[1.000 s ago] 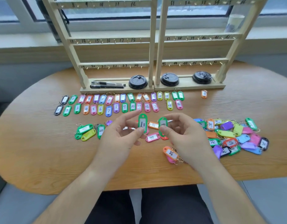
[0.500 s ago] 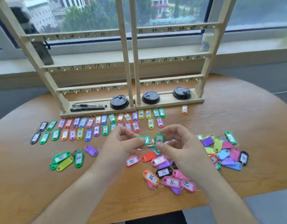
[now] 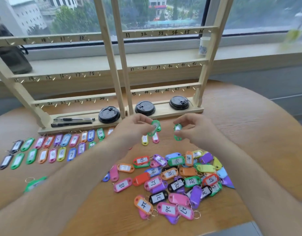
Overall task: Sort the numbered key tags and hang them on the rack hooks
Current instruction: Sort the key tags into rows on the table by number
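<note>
two green key tags point(image 3: 154, 127) point(image 3: 177, 131) are now being carried far from the desk point(image 3: 240, 130) pile toward the sorted rows, left hand point(image 3: 135, 128) and right hand point(image 3: 196, 130) each pinching one; placement likely next.

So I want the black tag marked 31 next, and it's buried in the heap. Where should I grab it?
Pinch the black 31 tag by its two long edges, coming straight down from above. It lies flat, label up, on top of the heap; its ring end looks tucked under neighbouring tags.
</note>
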